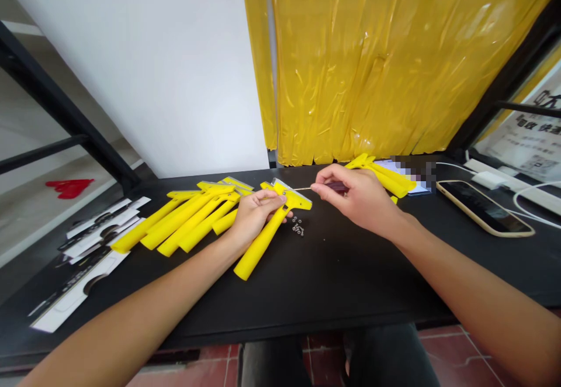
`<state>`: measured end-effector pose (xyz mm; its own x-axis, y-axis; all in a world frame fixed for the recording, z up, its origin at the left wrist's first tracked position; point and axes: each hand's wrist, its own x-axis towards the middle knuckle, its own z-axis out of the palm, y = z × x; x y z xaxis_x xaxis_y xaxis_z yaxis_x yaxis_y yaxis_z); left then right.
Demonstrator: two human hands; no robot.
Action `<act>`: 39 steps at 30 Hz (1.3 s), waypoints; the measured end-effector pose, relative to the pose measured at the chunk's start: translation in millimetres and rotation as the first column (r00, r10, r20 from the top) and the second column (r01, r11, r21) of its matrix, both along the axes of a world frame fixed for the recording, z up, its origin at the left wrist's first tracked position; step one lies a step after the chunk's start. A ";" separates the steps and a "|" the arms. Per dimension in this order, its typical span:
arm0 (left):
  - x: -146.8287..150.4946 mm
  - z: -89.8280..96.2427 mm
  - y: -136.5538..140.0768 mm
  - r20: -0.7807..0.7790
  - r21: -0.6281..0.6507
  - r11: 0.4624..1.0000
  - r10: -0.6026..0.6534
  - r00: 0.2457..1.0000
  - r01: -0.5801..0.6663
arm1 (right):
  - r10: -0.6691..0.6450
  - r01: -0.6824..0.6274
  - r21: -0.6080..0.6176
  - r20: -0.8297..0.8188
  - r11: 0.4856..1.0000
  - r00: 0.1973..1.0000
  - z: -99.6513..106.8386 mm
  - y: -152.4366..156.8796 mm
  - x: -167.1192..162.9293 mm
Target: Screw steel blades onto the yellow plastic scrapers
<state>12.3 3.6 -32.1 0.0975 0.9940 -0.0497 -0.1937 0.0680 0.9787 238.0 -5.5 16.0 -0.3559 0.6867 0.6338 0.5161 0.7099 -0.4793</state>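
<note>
My left hand (258,208) is closed around the head of a yellow scraper (263,244), whose handle slants down toward me. A metal plate shows along the scraper's head. In my right hand (357,197) is a screwdriver (339,186) with a dark reddish handle, held level. Its thin shaft points left, and the tip is at the scraper's head beside my left fingers; I cannot tell whether it sits in a screw. Small metal screws or nuts (298,227) lie in a loose group on the black table, just right of the scraper.
More yellow scrapers (175,226) lie side by side at left, and others (388,178) at back right. Printed white-and-black cards (83,287) rest at far left. A phone (484,207), white cables and a power strip (512,182) occupy the right. Yellow plastic sheeting (372,71) hangs behind the black table (333,282).
</note>
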 end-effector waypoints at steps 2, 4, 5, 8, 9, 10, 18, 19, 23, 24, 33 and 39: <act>-0.7 -1.4 0.9 -0.016 0.009 1.000 -0.008 1.000 0.008 | 0.010 -0.010 0.009 0.020 1.000 1.000 -0.5 -0.2 -0.2; -1.2 -2.1 1.4 -0.020 0.011 1.000 -0.009 1.000 0.009 | 0.006 -0.007 0.013 0.030 1.000 1.000 -1.3 0.3 -0.1; -1.2 -2.1 1.5 -0.019 0.011 1.000 -0.006 1.000 0.006 | 0.003 -0.003 0.013 0.034 1.000 0.999 -1.8 0.7 -0.1; -0.8 -1.2 0.9 -0.014 0.006 1.000 0.000 1.000 0.000 | -0.003 0.002 0.011 0.034 1.000 0.999 -3.7 2.3 0.1; -0.6 -0.9 0.6 -0.015 0.004 1.000 -0.001 1.000 0.001 | -0.002 0.001 0.010 0.032 1.000 0.999 -4.4 3.0 0.2; -0.4 -0.6 0.3 -0.017 0.004 1.000 -0.002 1.000 0.002 | 0.002 -0.002 0.008 0.029 1.000 1.000 -5.0 3.6 0.2; -0.9 -0.3 0.4 -0.050 0.020 1.000 -0.007 0.999 0.008 | 0.034 -0.033 -0.021 0.052 0.999 0.998 -7.2 7.6 1.1; -1.0 -0.1 0.4 -0.048 0.028 1.000 -0.005 0.999 0.007 | 0.042 -0.041 -0.013 0.071 0.999 0.997 -7.2 7.3 1.4; -1.3 1.3 -1.4 -0.095 0.078 0.997 0.018 0.995 -0.010 | 0.048 -0.062 0.070 0.196 0.996 0.980 -7.5 3.4 3.0; -1.5 1.7 -2.2 -0.115 0.102 0.995 0.028 0.993 -0.016 | 0.044 -0.066 0.092 0.225 0.994 0.973 -7.6 2.2 3.4; -6.8 17.9 -7.5 -0.258 0.343 0.936 0.174 0.950 -0.078 | -0.104 0.077 0.113 0.254 0.991 0.962 -5.9 3.2 5.5; -8.1 38.5 2.0 -0.316 0.485 0.862 0.328 0.890 -0.146 | -0.104 0.093 0.055 0.247 0.994 0.964 -1.0 10.4 11.6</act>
<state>4.2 5.7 6.4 -0.0797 0.9082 0.4108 0.2400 -0.3825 0.8922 249.6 4.8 15.0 -0.4382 0.7006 0.5631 0.6834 0.6666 -0.2977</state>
